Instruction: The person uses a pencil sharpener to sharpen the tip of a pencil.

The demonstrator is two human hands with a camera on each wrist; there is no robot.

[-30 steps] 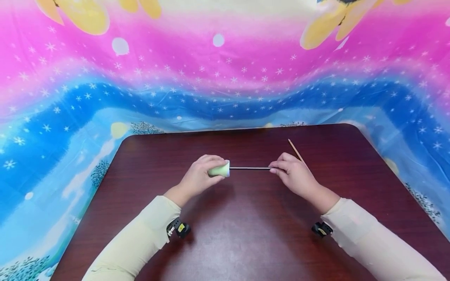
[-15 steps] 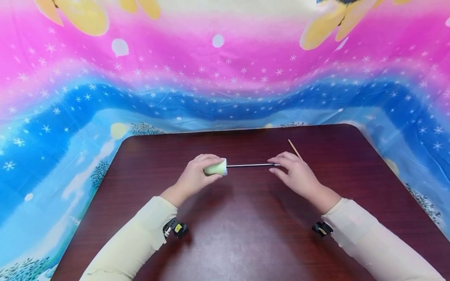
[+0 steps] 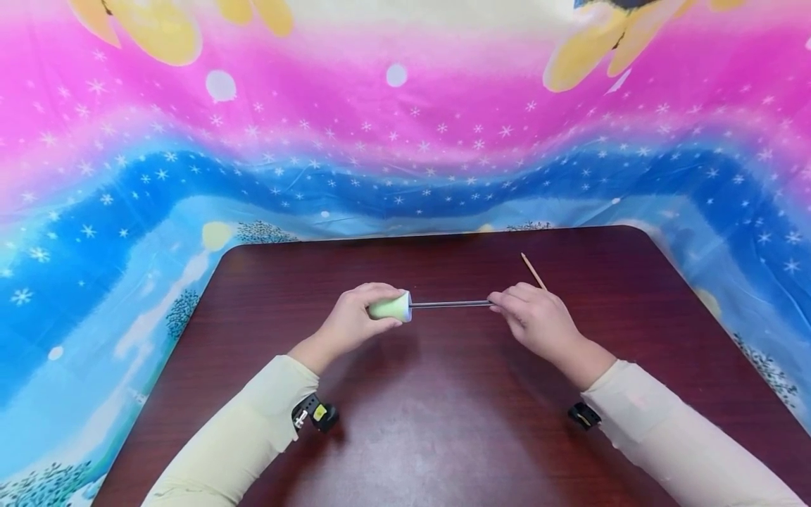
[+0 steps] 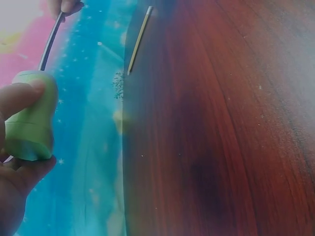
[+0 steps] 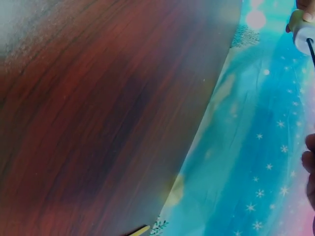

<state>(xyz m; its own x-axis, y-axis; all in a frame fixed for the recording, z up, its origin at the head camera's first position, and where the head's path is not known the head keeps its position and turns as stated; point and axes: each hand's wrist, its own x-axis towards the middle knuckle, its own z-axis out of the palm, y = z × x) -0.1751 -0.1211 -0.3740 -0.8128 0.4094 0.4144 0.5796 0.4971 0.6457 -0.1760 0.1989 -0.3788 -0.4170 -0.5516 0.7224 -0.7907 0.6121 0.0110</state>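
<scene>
My left hand grips a pale green, waisted pencil sharpener, held sideways above the table with its white end facing right. A slim dark pencil sticks straight out of that end; how deep it goes is hidden. At the pencil's far end, my right hand pinches it between thumb and fingers, covering the tip. In the left wrist view, thumb and fingers lie on opposite sides of the sharpener. The right wrist view catches only some fingertips and the sharpener's white face with its dark hole.
A yellow pencil lies on the dark red-brown table behind my right hand. Past the table's back and side edges hangs a pink and blue patterned cloth. Both wrists carry small black camera mounts.
Half a second ago my right thumb and fingers were spread apart around the pencil's end; now they are closed on it again. The left hand keeps its grip on the sharpener, with only slight movement.
</scene>
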